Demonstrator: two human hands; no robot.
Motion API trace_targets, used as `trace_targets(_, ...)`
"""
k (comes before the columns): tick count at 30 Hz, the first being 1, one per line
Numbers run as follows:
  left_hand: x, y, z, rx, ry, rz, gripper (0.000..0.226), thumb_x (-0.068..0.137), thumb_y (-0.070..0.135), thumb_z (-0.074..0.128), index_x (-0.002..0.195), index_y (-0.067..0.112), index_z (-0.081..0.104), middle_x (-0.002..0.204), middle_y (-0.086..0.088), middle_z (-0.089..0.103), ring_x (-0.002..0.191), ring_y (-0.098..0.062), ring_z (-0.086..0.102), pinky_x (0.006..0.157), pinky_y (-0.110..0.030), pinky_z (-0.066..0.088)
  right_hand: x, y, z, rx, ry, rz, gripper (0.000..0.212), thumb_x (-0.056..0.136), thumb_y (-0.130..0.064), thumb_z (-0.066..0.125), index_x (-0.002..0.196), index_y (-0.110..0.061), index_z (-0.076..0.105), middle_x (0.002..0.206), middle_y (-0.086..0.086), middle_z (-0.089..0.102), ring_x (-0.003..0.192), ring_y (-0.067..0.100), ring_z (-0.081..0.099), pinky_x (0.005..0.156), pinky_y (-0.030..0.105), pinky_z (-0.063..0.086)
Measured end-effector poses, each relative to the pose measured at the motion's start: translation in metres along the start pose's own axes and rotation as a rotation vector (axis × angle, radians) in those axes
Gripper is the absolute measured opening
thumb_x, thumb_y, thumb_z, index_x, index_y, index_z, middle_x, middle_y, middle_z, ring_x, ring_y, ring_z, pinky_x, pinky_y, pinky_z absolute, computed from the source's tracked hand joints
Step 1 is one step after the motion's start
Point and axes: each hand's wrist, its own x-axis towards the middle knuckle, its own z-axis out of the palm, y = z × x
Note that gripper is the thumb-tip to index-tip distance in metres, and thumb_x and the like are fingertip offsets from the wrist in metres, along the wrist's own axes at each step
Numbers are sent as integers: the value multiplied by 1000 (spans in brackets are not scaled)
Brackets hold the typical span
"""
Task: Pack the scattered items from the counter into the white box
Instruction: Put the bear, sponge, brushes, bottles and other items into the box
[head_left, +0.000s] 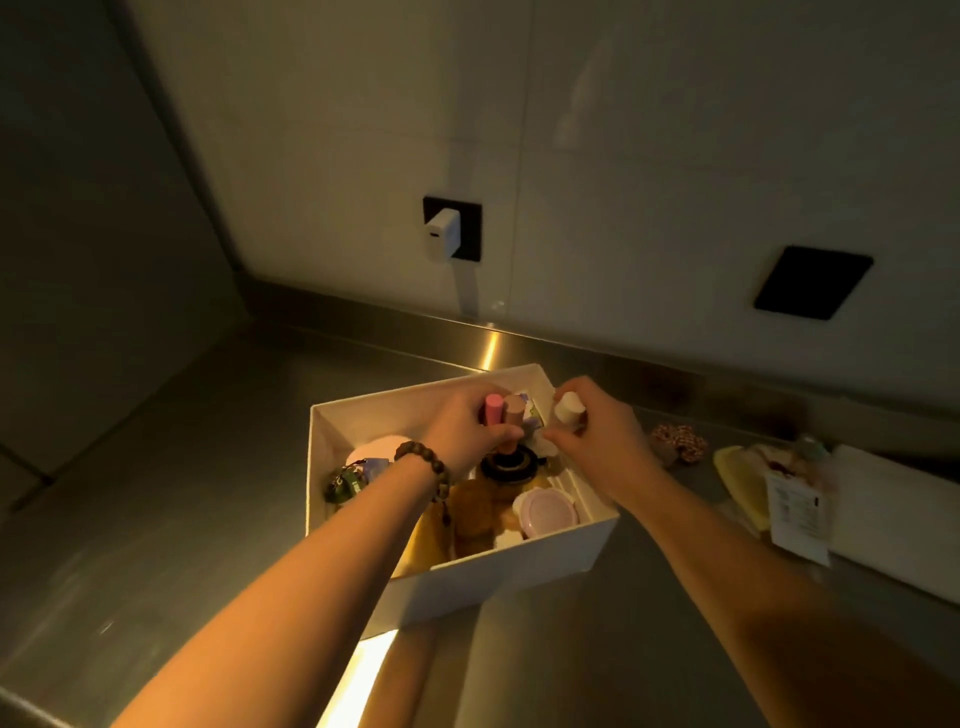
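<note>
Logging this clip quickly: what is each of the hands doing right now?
Left hand: closed, holding a pink tube and a tan tube over the white box.
Right hand: closed, holding a white tube.

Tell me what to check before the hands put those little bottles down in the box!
1. Left hand grips the pink-capped bottle and the tan-capped bottle: ok.
2. Right hand grips the white-capped bottle: ok.
3. Both hands are over the white box, not outside it: ok.
4. Free spot under the bottles at the far end: cannot tell, the hands hide it.
5. Box is already crowded, with the round lilac case and black ring near: ok, but tight.
6. Everything packed: not ok, the scrunchie and packets remain on the counter.
</note>
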Motion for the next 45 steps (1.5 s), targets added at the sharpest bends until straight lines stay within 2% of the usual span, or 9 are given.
trace_targets(5, 13, -6, 8, 5, -115, 9, 27, 79, 22, 70, 104, 21, 61, 101, 7, 61, 94, -9, 55, 81, -22, 45, 0, -1, 6, -125, -53, 61, 31, 82, -18, 70, 95, -35, 48, 90, -18, 52, 79, -1, 51, 61, 14, 39)
trace_targets(12, -2, -25, -1, 22, -245, 49, 25, 74, 27, 74, 94, 35, 61, 89, 21, 60, 84, 8, 55, 68, -9, 38, -13, -4, 12, -123, -331, 28, 33, 76, -21, 75, 82, -45, 53, 90, -15, 62, 88, 3, 59, 68, 19, 44)
trace_targets(16, -16, -31, -12, 38, -299, 53, 27, 74, 27, 74, 92, 41, 59, 91, 24, 59, 86, 9, 53, 70, -9, 39, -20, -6, 16, -35, -393, 14, 29, 76, -18, 75, 85, -41, 59, 88, -16, 65, 84, -3, 62, 60, 12, 47)
trace_targets(20, -20, -28, -28, -7, -254, 49, 27, 73, 28, 75, 90, 42, 60, 91, 21, 62, 85, 15, 54, 64, -4, 41, -19, -7, 27, -58, -469, -34, 27, 75, -23, 76, 83, -43, 59, 86, -16, 65, 84, 1, 62, 66, 14, 45)
trace_targets(26, -26, -32, -35, -37, -214, -4, 26, 73, 26, 76, 91, 37, 61, 90, 19, 63, 82, 14, 55, 65, -9, 40, -10, -5, 42, -257, -615, -72, 29, 75, -23, 77, 100, -29, 63, 108, -8, 62, 101, 10, 56, 85, 29, 49)
trace_targets(29, -29, -33, -34, -43, -206, 5, 26, 72, 25, 76, 90, 37, 62, 88, 18, 64, 82, 14, 55, 64, -7, 42, -8, -5, 41, -288, -657, -72, 33, 73, -21, 78, 101, -28, 64, 106, -7, 61, 99, 12, 56, 83, 29, 51)
trace_targets(37, -31, -24, -35, -58, -183, -17, 23, 75, 25, 74, 88, 38, 61, 89, 18, 64, 83, 7, 57, 67, -10, 41, -9, -7, 26, -250, -665, -12, 41, 75, -34, 76, 113, -26, 63, 107, -10, 59, 96, 7, 58, 76, 17, 47)
trace_targets(41, -31, -17, -38, -45, -159, 34, 21, 73, 28, 75, 90, 33, 65, 89, 13, 66, 82, 6, 58, 65, -9, 46, -3, -24, 16, -90, -503, 15, 34, 76, -35, 74, 106, -22, 64, 96, -6, 66, 87, 6, 64, 80, 23, 54)
trace_targets(45, -28, -9, -37, 44, -119, 50, 20, 74, 31, 74, 88, 19, 66, 84, 2, 66, 79, -9, 60, 70, -24, 53, 3, -43, 16, -71, -299, -35, 32, 79, -33, 72, 104, -18, 61, 93, -1, 64, 86, 11, 62, 75, 24, 55)
